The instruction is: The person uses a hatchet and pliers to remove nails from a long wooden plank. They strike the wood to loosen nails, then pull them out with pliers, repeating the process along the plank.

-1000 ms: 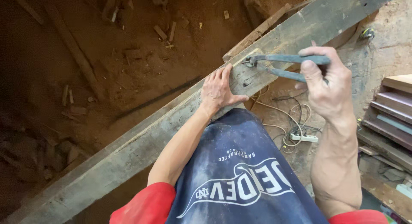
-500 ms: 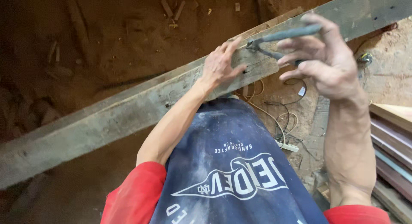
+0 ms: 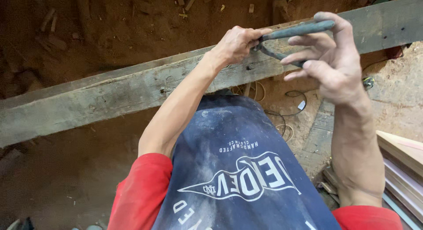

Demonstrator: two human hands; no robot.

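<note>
Two pincer handles (image 3: 294, 31) pointing right

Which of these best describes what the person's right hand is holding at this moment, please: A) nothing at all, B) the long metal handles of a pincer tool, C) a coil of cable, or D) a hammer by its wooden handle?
B: the right hand has its fingers around the two long dark metal handles of the pincer tool, whose head sits at the beam beside the left hand.
</note>
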